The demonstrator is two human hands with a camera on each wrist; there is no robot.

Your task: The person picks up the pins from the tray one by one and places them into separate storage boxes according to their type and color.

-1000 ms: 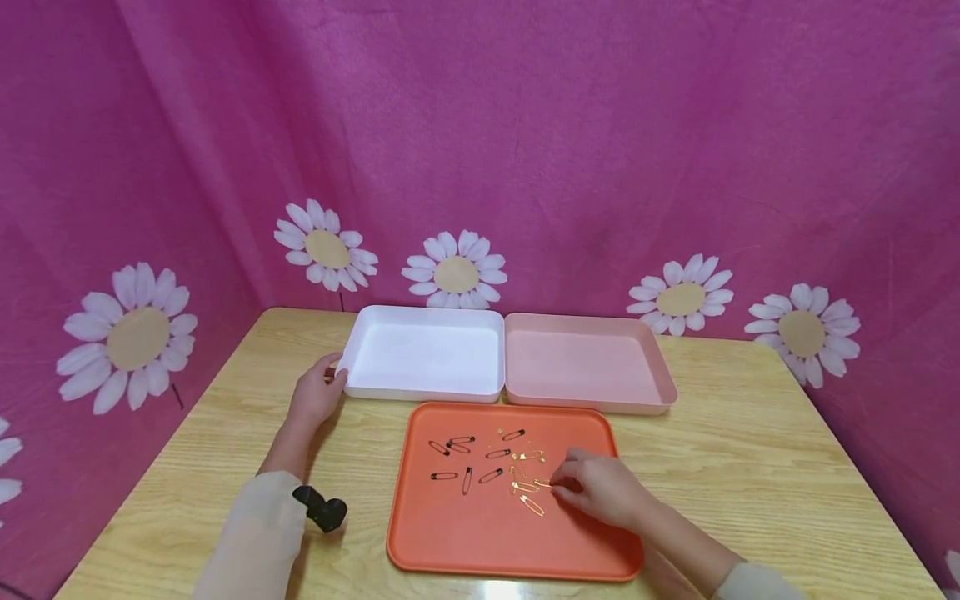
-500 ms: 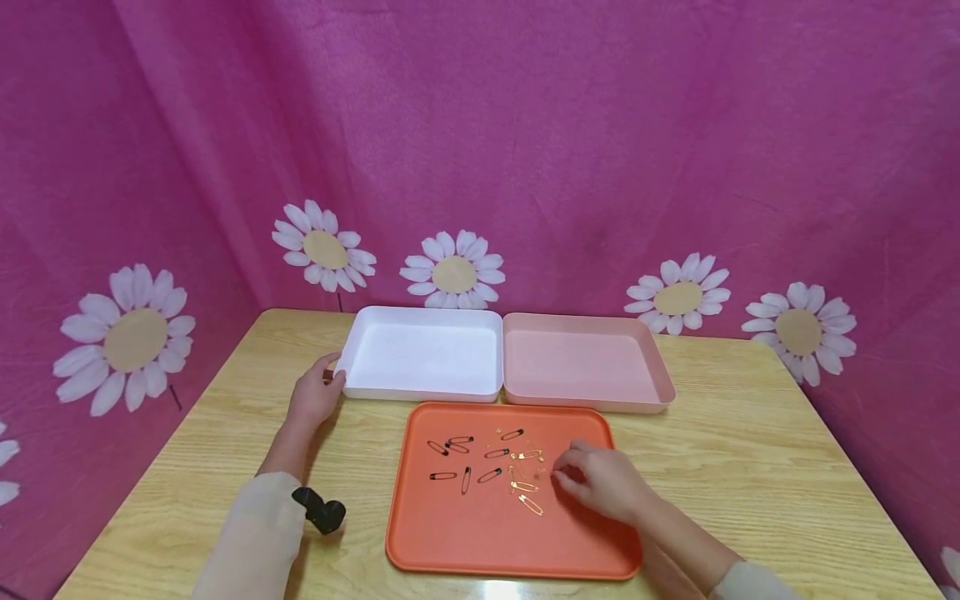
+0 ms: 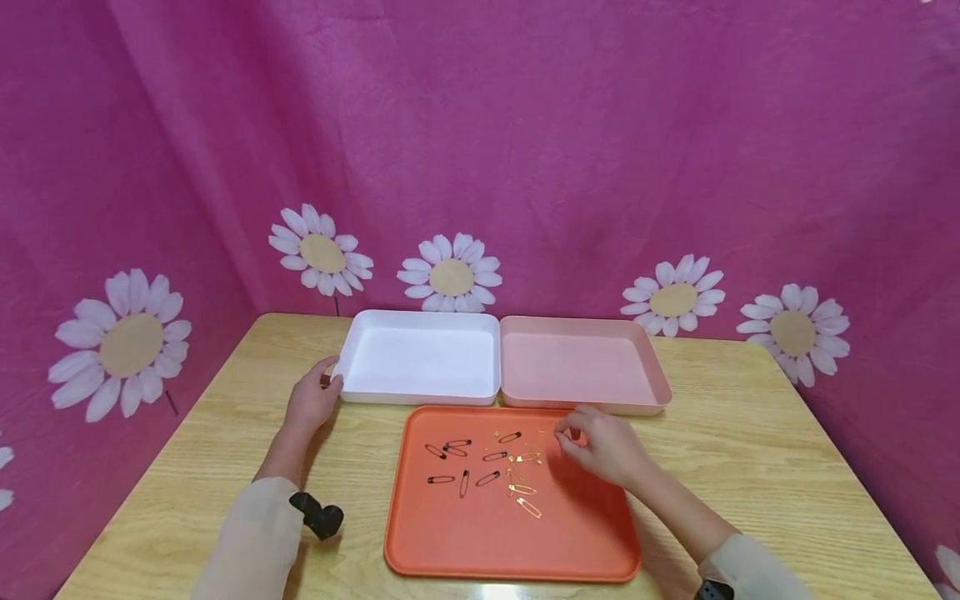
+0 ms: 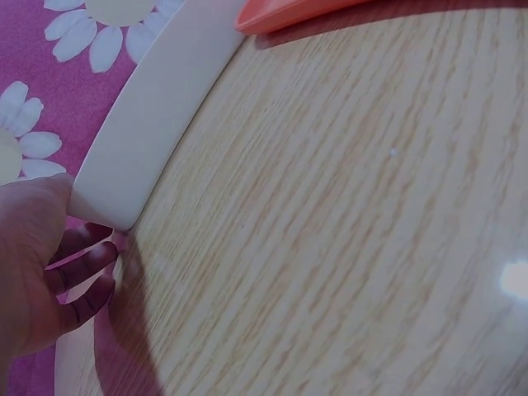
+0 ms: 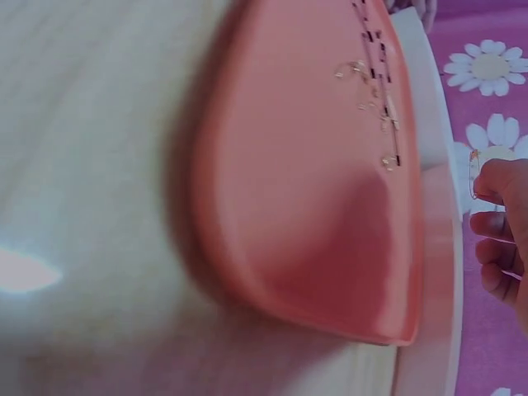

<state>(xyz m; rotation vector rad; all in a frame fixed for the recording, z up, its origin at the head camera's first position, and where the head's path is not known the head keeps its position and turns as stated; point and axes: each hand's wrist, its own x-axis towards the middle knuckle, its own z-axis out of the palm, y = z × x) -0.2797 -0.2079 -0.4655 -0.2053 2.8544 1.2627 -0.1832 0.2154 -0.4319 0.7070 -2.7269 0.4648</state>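
Note:
My left hand [image 3: 312, 400] holds the left front corner of a white tray [image 3: 420, 358], thumb against its side, as the left wrist view shows too. Pinched between thumb and forefinger of my right hand [image 3: 603, 447] is a gold safety pin [image 5: 474, 175], raised over the far right part of an orange tray [image 3: 510, 546]. Several black safety pins [image 3: 464, 484] lie spread over the left and middle of that tray. To their right, several gold safety pins [image 3: 528, 507] lie close together, some overlapping.
A pink tray [image 3: 581, 362] stands against the right side of the white one, both behind the orange tray on the wooden table [image 3: 750, 467]. A magenta curtain [image 3: 525, 150] with white flowers hangs behind. A black strap device [image 3: 318, 515] sits at my left sleeve.
My right hand has picked a gold safety pin out of the cluster, lifting it and moving it toward the far trays. The left hand has stayed at the white tray.

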